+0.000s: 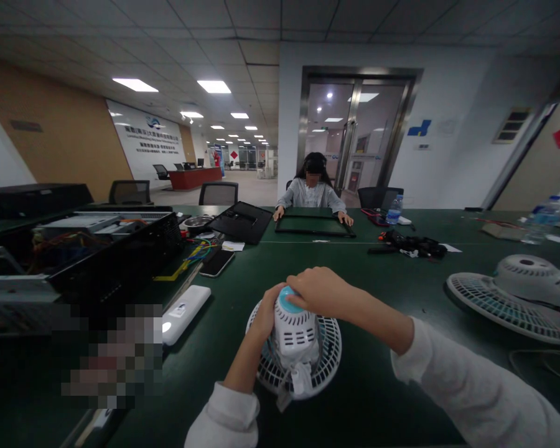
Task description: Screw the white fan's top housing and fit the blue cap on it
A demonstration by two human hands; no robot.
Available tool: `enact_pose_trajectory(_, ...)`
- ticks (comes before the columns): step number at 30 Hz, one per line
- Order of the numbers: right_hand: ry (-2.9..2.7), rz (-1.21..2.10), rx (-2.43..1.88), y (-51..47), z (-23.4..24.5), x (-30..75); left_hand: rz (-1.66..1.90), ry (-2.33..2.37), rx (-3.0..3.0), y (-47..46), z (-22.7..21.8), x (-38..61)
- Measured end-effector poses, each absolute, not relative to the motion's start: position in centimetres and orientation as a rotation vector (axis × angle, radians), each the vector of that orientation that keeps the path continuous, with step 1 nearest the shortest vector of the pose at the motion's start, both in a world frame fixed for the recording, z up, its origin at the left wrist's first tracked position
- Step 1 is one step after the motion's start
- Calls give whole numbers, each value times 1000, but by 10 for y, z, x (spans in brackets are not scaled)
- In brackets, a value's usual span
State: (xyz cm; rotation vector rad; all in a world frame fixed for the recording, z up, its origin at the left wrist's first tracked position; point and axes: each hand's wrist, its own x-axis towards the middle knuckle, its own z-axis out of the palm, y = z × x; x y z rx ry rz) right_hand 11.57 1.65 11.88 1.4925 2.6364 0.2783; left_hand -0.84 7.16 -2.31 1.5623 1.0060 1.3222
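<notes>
Head view: my right hand [320, 292] is closed over the top of the white desk fan [293, 330], its fingers [305, 282] curled across the teal cap [285, 298]. My left hand [264, 313] grips the side of the fan (I cannot tell exactly where those fingertips sit). The fan stands on its round grille [326, 356] over the dark green table [368, 404], directly before me. A second fan [508, 298] lies to the right; a white power bank [184, 314] and a smartphone [217, 262] lie to the left. Across the table, a co-worker [310, 194] rests both hands on a black-framed panel [313, 226].
</notes>
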Motion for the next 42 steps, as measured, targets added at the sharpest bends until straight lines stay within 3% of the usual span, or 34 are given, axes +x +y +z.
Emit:
enact_pose_trajectory(16, 2387, 267, 2033, 7, 102, 106, 1469, 1062, 1448, 33, -14, 17)
enact_pose_trajectory(24, 2398, 188, 2117, 8, 95, 121, 1353, 1478, 969, 2, -37, -45)
enact_pose_trajectory(34, 2486, 89, 2208, 4, 83, 153, 1315, 1166, 607, -6, -43, -30)
enact_pose_trajectory(42, 2654, 20, 2528, -24, 67, 222, 1501, 1112, 752, -32, -51, 49)
